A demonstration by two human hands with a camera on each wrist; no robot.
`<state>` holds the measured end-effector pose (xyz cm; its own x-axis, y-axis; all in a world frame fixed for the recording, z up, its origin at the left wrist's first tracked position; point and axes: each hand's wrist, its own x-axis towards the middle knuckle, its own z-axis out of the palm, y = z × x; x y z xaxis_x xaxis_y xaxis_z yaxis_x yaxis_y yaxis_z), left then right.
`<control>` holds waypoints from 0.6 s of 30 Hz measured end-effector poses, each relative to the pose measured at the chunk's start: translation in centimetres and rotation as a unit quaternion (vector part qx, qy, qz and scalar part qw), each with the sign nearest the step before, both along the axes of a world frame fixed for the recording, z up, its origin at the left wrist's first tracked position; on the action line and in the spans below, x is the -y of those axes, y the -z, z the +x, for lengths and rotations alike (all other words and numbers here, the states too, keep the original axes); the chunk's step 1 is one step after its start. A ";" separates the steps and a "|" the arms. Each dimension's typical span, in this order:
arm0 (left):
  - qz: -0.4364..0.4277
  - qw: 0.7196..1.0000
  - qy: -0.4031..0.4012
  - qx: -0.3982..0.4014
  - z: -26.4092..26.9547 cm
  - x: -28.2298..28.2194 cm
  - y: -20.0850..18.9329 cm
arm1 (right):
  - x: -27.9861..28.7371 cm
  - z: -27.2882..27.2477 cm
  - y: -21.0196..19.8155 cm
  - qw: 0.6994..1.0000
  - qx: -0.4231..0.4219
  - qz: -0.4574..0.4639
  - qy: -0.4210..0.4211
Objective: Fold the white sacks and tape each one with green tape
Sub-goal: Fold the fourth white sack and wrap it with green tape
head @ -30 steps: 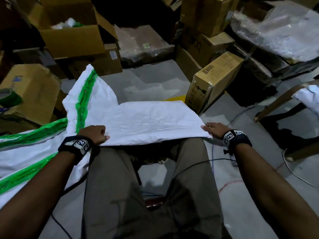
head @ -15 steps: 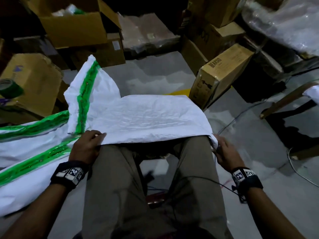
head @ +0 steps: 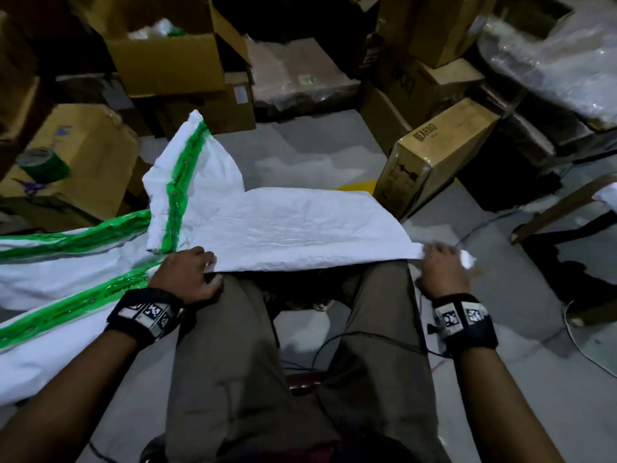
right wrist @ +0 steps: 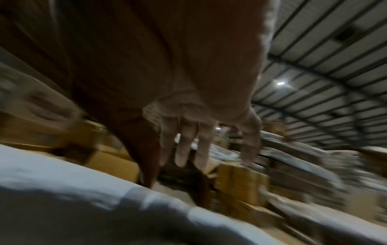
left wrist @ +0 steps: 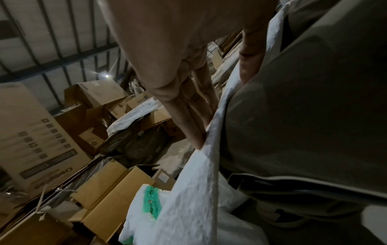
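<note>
A white sack [head: 283, 228] lies flat across my knees. My left hand [head: 190, 272] pinches its near left edge, fingers [left wrist: 188, 116] straight on top and thumb beneath by my trousers. My right hand [head: 440, 265] is blurred at the sack's near right corner. In the right wrist view its fingers [right wrist: 188, 145] are spread and straight with nothing in them, above the sack [right wrist: 62, 182]. Sacks bearing green tape strips [head: 66, 305] lie on the floor to my left, and one taped flap [head: 180, 182] stands up. A green tape roll [head: 43, 165] rests on a cardboard box at far left.
Cardboard boxes [head: 167, 61] crowd the back and left, and one box [head: 430, 158] stands just beyond the sack's right end. Plastic-wrapped bundles [head: 551, 61] fill the back right. Cables [head: 367, 339] trail over the grey floor between my feet, and a wooden frame [head: 561, 208] lies at the right.
Both hands drew back from on top of the sack to its near edge. The right hand gripped the near right corner half a second ago and now has its fingers spread.
</note>
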<state>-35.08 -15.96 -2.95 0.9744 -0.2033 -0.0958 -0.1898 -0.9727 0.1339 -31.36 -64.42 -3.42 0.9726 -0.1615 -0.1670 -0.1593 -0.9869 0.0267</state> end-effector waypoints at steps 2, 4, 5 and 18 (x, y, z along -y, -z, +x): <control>0.007 1.000 -0.005 -0.003 -0.3 0.2 0.0 | -5.7 -0.3 -1.2 0.987 0.066 0.083 -0.118; 0.015 1.000 -0.016 -0.010 -0.4 0.3 0.1 | -11.6 -0.9 -1.6 0.950 0.162 0.112 -0.244; 0.020 0.999 -0.023 -0.022 -0.4 0.4 0.0 | -14.4 -1.0 -1.5 0.934 0.191 0.103 -0.285; 0.059 0.998 -0.007 -0.024 -0.3 8.3 -1.2 | -22.9 -0.4 2.0 0.937 0.105 0.031 -0.333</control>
<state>-35.41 -24.30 -1.74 0.9707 -0.1749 -0.1649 -0.1729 -0.9846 0.0266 -31.74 -41.53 -5.38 0.8668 0.4961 0.0511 0.4966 -0.8680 0.0037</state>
